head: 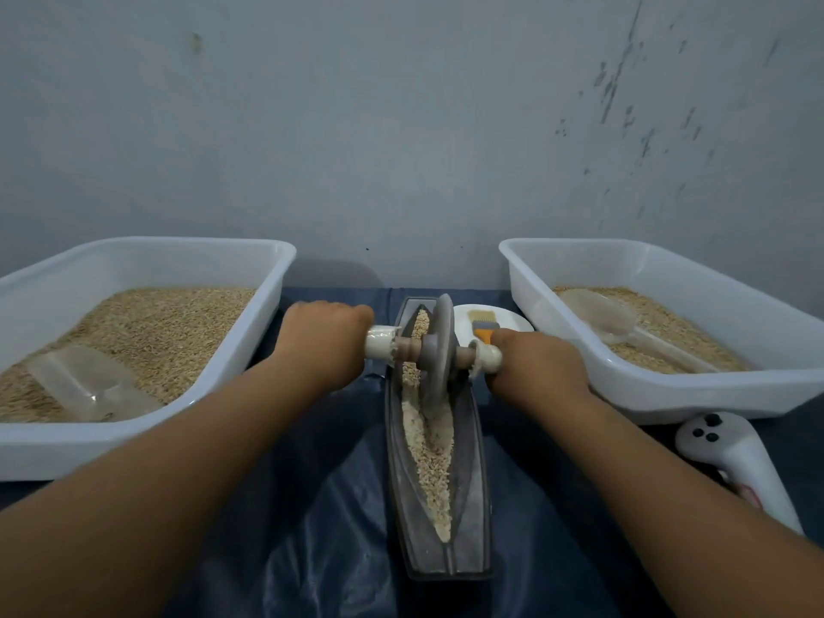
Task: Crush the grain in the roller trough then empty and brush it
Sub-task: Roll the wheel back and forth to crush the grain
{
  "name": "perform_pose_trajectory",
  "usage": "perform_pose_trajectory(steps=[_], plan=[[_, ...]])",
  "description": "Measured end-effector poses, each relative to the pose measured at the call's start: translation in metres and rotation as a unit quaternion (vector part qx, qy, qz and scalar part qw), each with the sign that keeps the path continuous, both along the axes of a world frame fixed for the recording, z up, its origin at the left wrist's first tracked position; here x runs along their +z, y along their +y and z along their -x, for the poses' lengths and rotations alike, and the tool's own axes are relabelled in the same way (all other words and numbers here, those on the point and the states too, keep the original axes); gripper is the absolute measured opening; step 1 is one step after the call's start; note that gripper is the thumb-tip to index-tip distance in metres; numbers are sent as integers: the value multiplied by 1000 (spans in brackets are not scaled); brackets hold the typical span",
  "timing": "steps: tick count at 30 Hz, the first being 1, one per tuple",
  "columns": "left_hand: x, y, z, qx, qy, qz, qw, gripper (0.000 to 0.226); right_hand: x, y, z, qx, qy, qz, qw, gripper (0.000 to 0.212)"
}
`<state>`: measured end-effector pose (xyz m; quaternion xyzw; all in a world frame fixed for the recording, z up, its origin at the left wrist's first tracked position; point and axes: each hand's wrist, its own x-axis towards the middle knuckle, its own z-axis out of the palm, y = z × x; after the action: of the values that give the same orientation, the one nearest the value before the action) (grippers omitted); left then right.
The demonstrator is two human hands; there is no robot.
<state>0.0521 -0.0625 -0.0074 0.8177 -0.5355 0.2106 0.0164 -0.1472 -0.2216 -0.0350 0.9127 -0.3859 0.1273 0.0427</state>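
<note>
Nearest, the trough point(439, 519) lies lengthwise on the dark surface point(339, 528), its grain point(430, 457) partly broken. Farther along, the wheel point(439, 350) stands in the groove, left hand point(323, 339) and right hand point(533, 365) each with grip clamped on an axle end. Crushing looks underway; emptying and brushing remain, the brush point(480, 325) waiting behind.

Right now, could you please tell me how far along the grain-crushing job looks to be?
Done: grain fills the roller trough, and much of it looks broken up. In hand: the left hand and right hand each hold an end of the axle, with the stone wheel standing in the trough's far half. Left: emptying and brushing; the brush lies untouched on the white plate.
</note>
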Motion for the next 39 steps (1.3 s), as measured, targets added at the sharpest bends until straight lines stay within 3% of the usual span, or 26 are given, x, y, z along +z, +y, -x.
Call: perform_pose_trajectory(steps=[3, 9, 12, 17, 21, 24, 28, 39], plan=[[-5, -4, -5, 8, 5, 1, 1000, 20, 2, -9, -8, 13, -13, 26, 999, 12], [-15, 29, 13, 18, 56, -4, 998, 15, 17, 17, 6, 43, 42, 50, 997, 19], [-19, 62, 29, 11, 75, -18, 997, 14, 26, 40, 33, 73, 65, 65, 993, 12], [-15, 97, 40, 9, 57, -23, 998, 19, 41, 65, 64, 84, 99, 13, 991, 18], [-14, 81, 36, 4, 45, -19, 999, 19, 34, 58, 55, 60, 97, -11, 993, 14], [-20, 54, 21, 23, 49, -10, 998, 21, 22, 42, 32, 35, 58, 49, 996, 12], [-22, 21, 0, 34, 69, -4, 997, 19, 13, 19, 5, 24, 18, 106, 994, 26], [-17, 36, 11, 21, 62, -14, 998, 15, 19, 28, 15, 36, 55, 53, 996, 16]])
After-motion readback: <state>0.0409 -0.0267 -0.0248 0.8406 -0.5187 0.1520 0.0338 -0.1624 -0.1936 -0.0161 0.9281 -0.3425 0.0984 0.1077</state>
